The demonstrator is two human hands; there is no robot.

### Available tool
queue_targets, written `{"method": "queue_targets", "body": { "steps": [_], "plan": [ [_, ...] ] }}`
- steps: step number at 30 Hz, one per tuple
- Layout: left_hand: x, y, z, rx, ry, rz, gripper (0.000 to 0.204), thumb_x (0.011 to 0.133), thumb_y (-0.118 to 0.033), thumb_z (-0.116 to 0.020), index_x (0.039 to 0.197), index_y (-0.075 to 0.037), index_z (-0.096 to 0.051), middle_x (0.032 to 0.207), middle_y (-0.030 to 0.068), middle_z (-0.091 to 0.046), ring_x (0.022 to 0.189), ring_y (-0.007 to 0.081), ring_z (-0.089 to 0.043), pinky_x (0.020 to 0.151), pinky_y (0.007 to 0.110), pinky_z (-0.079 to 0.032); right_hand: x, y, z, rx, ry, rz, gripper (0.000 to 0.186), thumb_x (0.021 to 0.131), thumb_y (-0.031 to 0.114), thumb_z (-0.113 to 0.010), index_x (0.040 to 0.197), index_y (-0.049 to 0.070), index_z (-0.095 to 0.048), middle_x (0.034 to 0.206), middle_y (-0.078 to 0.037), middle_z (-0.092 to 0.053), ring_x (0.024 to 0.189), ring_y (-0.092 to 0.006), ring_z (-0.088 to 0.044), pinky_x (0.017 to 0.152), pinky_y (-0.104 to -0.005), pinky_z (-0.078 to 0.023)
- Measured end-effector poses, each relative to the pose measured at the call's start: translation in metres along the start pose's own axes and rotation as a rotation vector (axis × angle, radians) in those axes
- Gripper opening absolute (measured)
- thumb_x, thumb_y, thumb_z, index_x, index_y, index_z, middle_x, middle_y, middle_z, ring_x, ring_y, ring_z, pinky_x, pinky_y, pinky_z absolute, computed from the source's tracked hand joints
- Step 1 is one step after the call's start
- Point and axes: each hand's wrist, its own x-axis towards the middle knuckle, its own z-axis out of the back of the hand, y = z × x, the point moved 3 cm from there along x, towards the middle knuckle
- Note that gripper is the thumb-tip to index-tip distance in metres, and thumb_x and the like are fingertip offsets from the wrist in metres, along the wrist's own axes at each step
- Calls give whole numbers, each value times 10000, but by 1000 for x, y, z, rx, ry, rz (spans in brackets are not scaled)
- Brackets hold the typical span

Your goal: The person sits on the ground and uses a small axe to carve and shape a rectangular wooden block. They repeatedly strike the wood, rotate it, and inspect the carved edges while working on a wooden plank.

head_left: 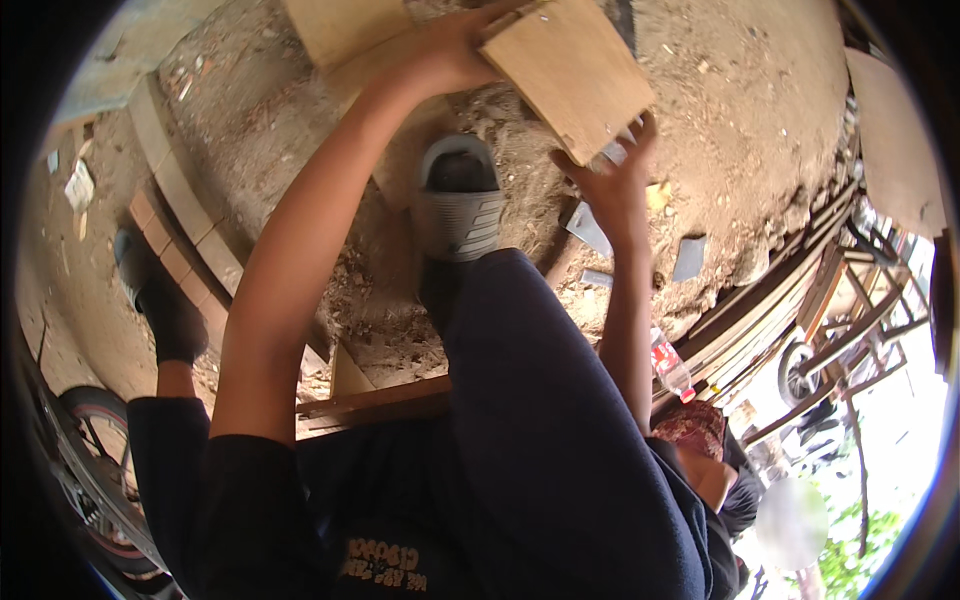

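At the top of the head view, a light-brown wooden panel (572, 75) is held tilted above the dirt ground. My left hand (465, 52) is closed on its left edge, with the fingers partly hidden behind the wood. Against the panel's lower right corner is my right hand (612, 180), its thumb and fingers curved around a small thin grey sheet (618, 147). That sheet lies between the hand and the panel's edge and is only partly visible. More flat grey pieces (690, 258) lie on the ground close to my right forearm.
My sandalled foot (458, 200) rests below the panel. Another wooden board (350, 30) lies at the upper left. Long planks (740, 320) and a plastic bottle (672, 368) are at the right, near another person (705, 455). A motorbike wheel (100, 430) stands at the lower left.
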Motion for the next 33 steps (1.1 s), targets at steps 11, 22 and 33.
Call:
{"method": "queue_targets", "body": {
  "steps": [11, 22, 33],
  "plan": [
    [28, 41, -16, 139, -143, -35, 790, 763, -277, -847, 1473, -246, -500, 1311, 121, -666, 1210, 283, -641, 973, 405, -534, 34, -38, -51, 3, -97, 214, 625, 740, 237, -839, 1259, 7, -577, 1223, -209, -635, 1115, -374, -631, 936, -420, -510],
    [30, 54, -11, 129, -109, 0, 773, 758, -247, -853, 1453, -164, -526, 1327, 124, -659, 1236, 255, -626, 989, 374, -525, 21, -15, -58, 118, -157, 96, 768, 735, 312, -857, 1326, -17, -492, 1277, -247, -553, 1152, -412, -599, 963, -455, -489],
    [23, 51, -10, 176, -64, 47, 682, 848, -315, -774, 1467, -224, -502, 1362, 141, -631, 1270, 281, -599, 1001, 374, -510, 5, -24, -65, 167, -82, 28, 714, 732, 270, -855, 1310, -6, -537, 1324, -232, -518, 1265, -386, -499, 1052, -440, -417]
  ]
}}
